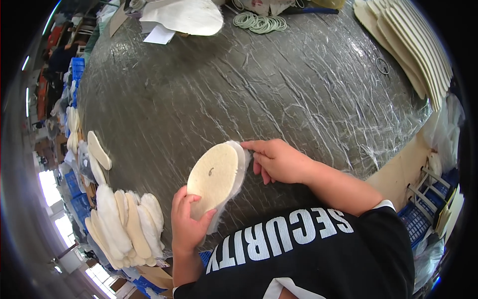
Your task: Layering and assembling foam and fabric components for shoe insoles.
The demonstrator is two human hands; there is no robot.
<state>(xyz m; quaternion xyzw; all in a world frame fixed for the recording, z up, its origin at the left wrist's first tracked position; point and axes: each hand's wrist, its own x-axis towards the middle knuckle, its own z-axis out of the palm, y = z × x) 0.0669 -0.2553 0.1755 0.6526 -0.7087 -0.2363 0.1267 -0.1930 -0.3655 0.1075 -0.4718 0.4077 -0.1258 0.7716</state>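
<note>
- Cream-coloured, oval felt insole with a white fleece backing (pixel 215 178): held tilted above the grey, wrinkled film-covered worktable (pixel 224 89), its smooth cream face turned up toward the camera and the fleece fringe showing along its far and right edges.
- Left hand (pixel 188 222): closed around the near, lower end of the insole, thumb pressed on the cream face, the other fingers wrapped behind it; a firm hold.
- Right hand (pixel 279 160): at the far, upper end of the insole, fingers curled and the fingertips pinching the fleece edge just beside the tip; the palm itself holds nothing else.
- Black sleeve with white lettering (pixel 308 244): covers the right upper arm, below and to the right of the held insole.
- Stack of fleece and felt insoles (pixel 127 222): lies on the table edge to the left of the left hand, near but apart from it.
- Row of pale flat sole boards (pixel 413 45): fanned out well beyond the right hand, at the far right of the table.
- Coil of pale green bands (pixel 259 22): well beyond the held insole, at the far edge.
</note>
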